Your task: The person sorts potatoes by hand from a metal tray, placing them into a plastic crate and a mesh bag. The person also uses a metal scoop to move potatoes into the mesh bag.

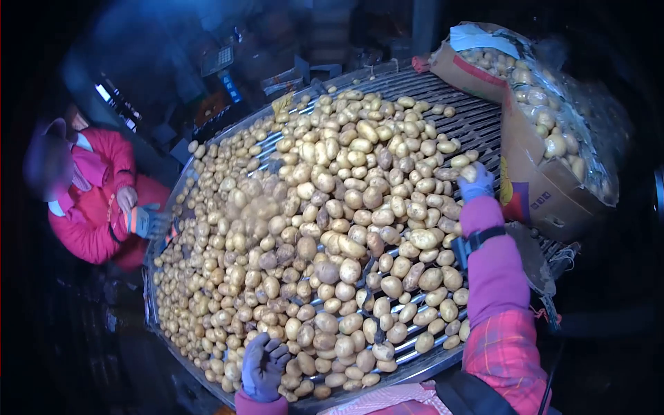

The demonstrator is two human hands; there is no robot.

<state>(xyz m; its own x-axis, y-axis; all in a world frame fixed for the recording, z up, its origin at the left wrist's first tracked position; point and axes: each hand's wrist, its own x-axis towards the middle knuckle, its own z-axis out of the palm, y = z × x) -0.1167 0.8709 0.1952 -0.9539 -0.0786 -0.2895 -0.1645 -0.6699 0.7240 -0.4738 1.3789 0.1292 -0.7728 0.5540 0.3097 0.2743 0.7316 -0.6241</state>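
Note:
Many potatoes (332, 207) cover a slatted metal rack (415, 83). At the right side of the pile, my right hand (476, 182), gloved, is closed around a potato (469, 173), beside the open carton. My left hand (264, 366), in a grey glove, is over the near edge of the pile with its fingers curled but apart; nothing shows in it. Potatoes lie right beside it.
An open cardboard box (532, 162) lined with clear plastic and filled with potatoes stands at the right. Across the rack at the left is a person (97, 187) in a red jacket, one hand gloved. Boxes (283, 81) stand in the dim background.

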